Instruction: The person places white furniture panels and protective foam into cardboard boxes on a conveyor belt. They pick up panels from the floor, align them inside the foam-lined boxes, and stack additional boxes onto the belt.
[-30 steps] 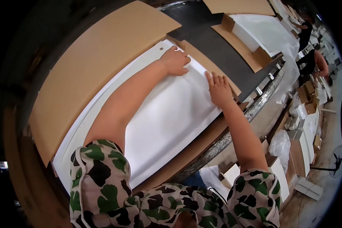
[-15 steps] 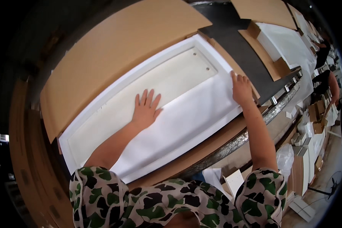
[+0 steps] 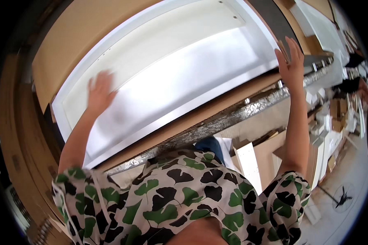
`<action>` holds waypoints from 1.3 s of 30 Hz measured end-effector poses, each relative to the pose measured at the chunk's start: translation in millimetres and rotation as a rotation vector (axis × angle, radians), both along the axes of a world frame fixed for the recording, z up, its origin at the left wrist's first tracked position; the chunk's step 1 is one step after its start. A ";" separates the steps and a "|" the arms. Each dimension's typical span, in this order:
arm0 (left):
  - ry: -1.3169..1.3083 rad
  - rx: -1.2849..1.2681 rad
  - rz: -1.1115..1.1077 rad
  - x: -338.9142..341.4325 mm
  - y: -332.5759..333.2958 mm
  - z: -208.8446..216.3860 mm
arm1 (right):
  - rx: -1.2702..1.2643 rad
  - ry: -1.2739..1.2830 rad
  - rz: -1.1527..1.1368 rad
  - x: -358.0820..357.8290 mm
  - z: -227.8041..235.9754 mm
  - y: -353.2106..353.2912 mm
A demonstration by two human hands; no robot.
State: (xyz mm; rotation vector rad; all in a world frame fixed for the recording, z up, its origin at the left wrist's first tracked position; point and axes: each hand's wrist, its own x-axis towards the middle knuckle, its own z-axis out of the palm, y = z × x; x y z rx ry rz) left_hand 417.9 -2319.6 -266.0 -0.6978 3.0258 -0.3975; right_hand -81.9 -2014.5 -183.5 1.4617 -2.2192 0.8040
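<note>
In front of me an open cardboard carton holds a long white foam frame [image 3: 180, 107]. An off-white flat panel [image 3: 163, 36] with small holes at its far right end lies inside, beside a smooth white sheet [image 3: 184, 73]. My left hand [image 3: 100, 94], slightly blurred, hovers over the panel's left part with fingers spread and nothing in them. At the right end of the frame, my right hand [image 3: 291, 65] is raised by the corner, thumb and fingers apart, holding nothing. Whether it still touches the carton edge I cannot tell.
A large cardboard flap [image 3: 77, 45] folds out on the far side. Stacked brown cardboard [image 3: 20, 122] stands at the left. A metallic rail [image 3: 257, 100] runs along the near edge. Another carton with a white panel [image 3: 321, 26] lies far right, with people beyond. A fan [image 3: 342, 199] stands lower right.
My left hand has moved left along the panel and lifted. My right hand has let go of the frame's corner and opened. The view has shifted, showing more of the near side.
</note>
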 end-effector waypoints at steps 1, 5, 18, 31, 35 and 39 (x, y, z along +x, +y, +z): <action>-0.021 -0.014 0.058 29.1 -1.3 3.4 | -0.020 -0.017 0.003 7.5 -3.1 21.1; -0.062 -0.069 -0.018 84.1 -2.2 -8.9 | -0.070 -0.201 -0.215 18.7 -24.2 120.0; 0.400 0.239 0.452 -88.9 44.5 33.9 | 0.411 -0.536 -0.845 -14.5 -226.4 521.4; 0.370 0.733 -0.720 -562.7 489.0 60.5 | 0.284 -1.380 -1.493 97.1 -340.3 724.5; 0.218 0.860 -0.899 -640.6 561.1 25.6 | 0.353 -1.619 -1.373 86.7 -345.6 703.1; 0.160 0.948 -1.007 -727.7 632.1 -2.4 | 0.317 -1.726 -1.349 44.5 -352.2 697.6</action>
